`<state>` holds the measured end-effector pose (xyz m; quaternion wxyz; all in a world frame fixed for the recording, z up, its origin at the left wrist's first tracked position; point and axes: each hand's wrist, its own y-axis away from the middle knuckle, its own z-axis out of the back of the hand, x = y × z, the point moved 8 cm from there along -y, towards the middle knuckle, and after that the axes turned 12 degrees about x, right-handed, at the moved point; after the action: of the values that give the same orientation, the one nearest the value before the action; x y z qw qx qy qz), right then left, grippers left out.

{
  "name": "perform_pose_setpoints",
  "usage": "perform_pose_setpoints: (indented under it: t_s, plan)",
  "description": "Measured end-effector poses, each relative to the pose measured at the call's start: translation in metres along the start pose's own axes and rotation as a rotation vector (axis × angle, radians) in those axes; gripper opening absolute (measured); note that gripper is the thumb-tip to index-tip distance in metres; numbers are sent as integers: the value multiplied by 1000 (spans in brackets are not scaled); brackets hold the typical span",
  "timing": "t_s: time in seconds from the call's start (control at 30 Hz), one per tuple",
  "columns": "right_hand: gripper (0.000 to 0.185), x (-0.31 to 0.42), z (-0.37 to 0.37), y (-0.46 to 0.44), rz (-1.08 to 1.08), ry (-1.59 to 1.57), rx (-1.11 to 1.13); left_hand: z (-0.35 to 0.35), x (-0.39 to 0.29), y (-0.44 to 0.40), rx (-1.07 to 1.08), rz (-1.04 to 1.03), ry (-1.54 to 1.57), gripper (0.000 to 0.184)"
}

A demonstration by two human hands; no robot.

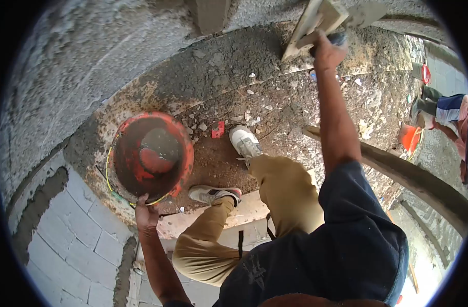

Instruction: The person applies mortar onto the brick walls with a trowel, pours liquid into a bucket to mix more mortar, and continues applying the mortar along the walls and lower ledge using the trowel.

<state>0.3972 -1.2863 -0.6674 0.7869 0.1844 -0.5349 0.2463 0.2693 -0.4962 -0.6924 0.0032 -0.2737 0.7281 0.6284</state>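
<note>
My left hand (147,212) grips the yellow-green handle (109,171) at the lower rim of a red bucket (185,148). Wet grey mortar (161,143) lies inside the bucket. At the upper right, my right hand (330,51) is closed around tools: a pale flat float (306,31) and what looks like a trowel, its grey blade (366,14) pointing right. The fingers partly hide both handles. Spread mortar (218,61) covers the board below the rough wall.
A rough plastered wall (90,61) curves along the top left. Grey blocks (75,230) stand lower left. A wooden pole (413,179) slants at right. Another person (456,110) is at the far right, near an orange bucket (408,137). Rubble (290,107) covers the ground.
</note>
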Motion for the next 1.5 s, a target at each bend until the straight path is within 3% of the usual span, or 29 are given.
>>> perform_pose_setpoints:
  t_s: [0.07, 0.13, 0.2, 0.23, 0.27, 0.43, 0.53, 0.6, 0.67, 0.73, 0.8, 0.83, 0.93, 1.0, 1.07, 1.13, 1.23, 1.33, 1.4, 1.5]
  plan:
    - [55, 19, 15, 6, 43, 12, -16, 23, -1, -31, 91, 37, -24, 33]
    - [44, 6, 49, -14, 235, 219, -171, 42, -3, -50, 110, 95, -68, 34]
    - [44, 14, 77, -21, 176, 225, -292, 38, -10, -49, 155, 143, -86, 36]
    - [51, -7, 97, -41, 207, -13, -304, 56, -14, -57, 167, 81, -177, 40]
    - [51, -24, 113, -61, 126, -4, -291, 61, -16, -60, 167, 47, -184, 43]
    - [51, -46, 131, -95, 33, 359, -464, 58, -45, -70, 170, -168, -264, 66]
    - [41, -5, 113, -21, 239, 387, -699, 92, -67, -71, 7, -233, -196, 73]
    - [34, -5, 79, 23, 280, 364, -477, 83, -79, -74, -43, -320, -169, 76]
    - [31, -49, 24, 44, 376, 352, -33, 49, -83, -64, -32, -476, -183, 78]
    - [29, -89, -27, 73, -186, 91, 235, 51, -87, -70, -55, -508, -403, 77]
    - [28, -137, -57, 76, -372, -324, 205, 81, -98, -84, -194, -541, -655, 75]
    - [30, -177, -62, 57, -402, -439, 149, 74, -98, -86, -196, -569, -603, 73]
    - [37, -201, -51, -4, -220, 115, -84, 25, -93, -76, -203, -609, -453, 68]
    - [43, -162, -41, -26, -273, 457, -168, -2, -90, -71, -200, -592, -335, 67]
    - [52, -195, -29, -87, -255, 677, -193, -1, -90, -74, -185, -591, -339, 66]
    - [58, -176, -41, -117, -354, 1037, 273, -9, -92, -69, -159, -599, -379, 65]
    - [53, -162, -34, -117, -441, 1030, 162, -29, -91, -59, -134, -603, -399, 64]
    - [66, -164, -60, -84, -423, 1073, 217, -1, -90, -72, -219, -577, -369, 64]
    - [65, -173, -76, -33, -142, 1071, 83, 29, -93, -77, -307, -534, -515, 66]
    - [65, -159, -86, 65, 54, 855, 352, 10, -98, -68, -386, -471, -722, 71]
